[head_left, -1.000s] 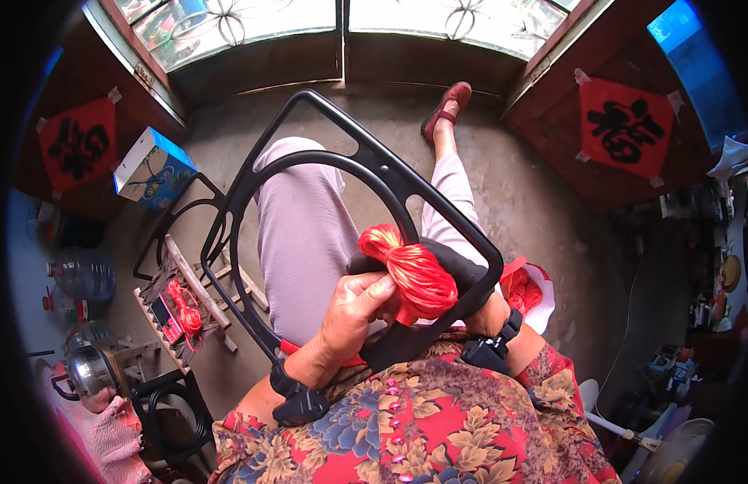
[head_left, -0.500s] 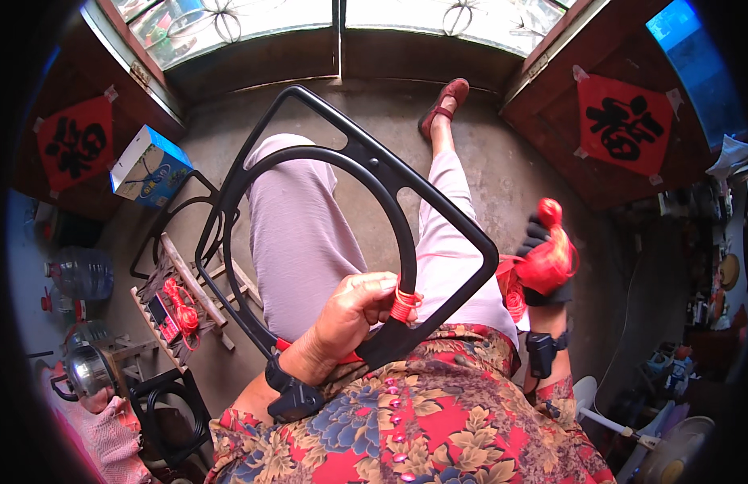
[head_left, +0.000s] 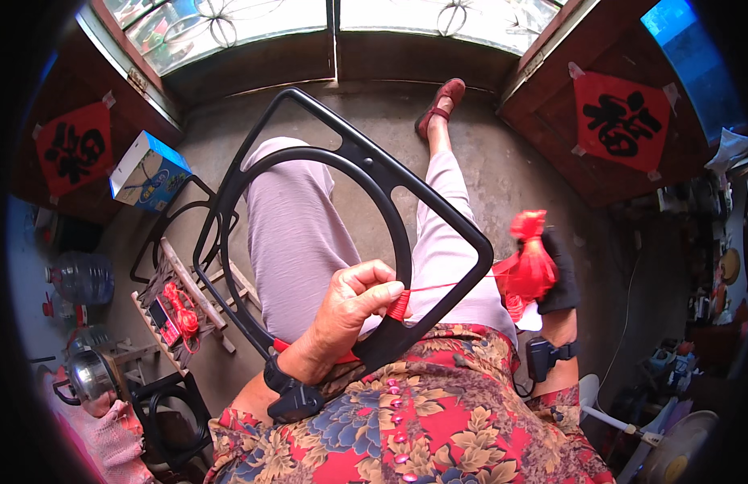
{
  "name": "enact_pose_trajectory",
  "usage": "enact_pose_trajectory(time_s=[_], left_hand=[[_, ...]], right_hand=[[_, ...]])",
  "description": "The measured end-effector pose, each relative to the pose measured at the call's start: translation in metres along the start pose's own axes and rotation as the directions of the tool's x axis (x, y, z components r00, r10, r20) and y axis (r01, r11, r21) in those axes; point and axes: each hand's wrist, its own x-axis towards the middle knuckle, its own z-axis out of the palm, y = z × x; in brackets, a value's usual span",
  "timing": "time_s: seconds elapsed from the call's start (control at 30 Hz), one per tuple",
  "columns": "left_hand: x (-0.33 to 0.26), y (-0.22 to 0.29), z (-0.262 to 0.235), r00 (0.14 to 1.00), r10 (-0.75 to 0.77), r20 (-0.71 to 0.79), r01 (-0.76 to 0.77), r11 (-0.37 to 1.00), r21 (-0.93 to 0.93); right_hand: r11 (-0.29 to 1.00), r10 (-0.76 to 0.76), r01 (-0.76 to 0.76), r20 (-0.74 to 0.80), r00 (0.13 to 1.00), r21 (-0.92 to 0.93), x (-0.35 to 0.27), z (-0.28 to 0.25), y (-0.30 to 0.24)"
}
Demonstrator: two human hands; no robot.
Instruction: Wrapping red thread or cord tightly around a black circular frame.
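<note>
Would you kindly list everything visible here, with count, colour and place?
frame: one, black, across the lap
cord bundle: one, red, in the right hand
cord strand: one, red, stretched between the hands
carton: one, blue and white, floor at left
water bottle: one, clear, far left
kettle: one, metal, lower left
diamond papers: two, red, on the doors
left hand: pinching cord at the frame
right hand: dark-gloved, gripping the bundle

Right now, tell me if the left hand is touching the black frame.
Touching. The head view shows the left hand pinching red cord wraps against the curved inner bar of the black frame, fingers closed over it.
</note>
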Motion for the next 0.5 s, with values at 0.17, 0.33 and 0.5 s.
enact_pose_trajectory(time_s=[0.17,0.33,0.5], left_hand=[[-0.01,0.019,0.003,1.0,-0.022,-0.02,0.022,1.0,0.015],[-0.018,0.024,0.003,0.996,-0.08,-0.045,0.085,0.988,0.125],[-0.017,0.01,0.019,0.994,0.111,-0.013,-0.11,0.993,0.051]], right_hand=[[0.837,0.439,-0.544,0.514,0.737,0.065,0.034,0.09,-0.042],[0.802,0.158,-0.51,0.712,0.684,0.311,0.048,0.127,-0.037],[0.722,-0.534,0.688,0.695,0.482,0.078,0.062,0.141,-0.011]])
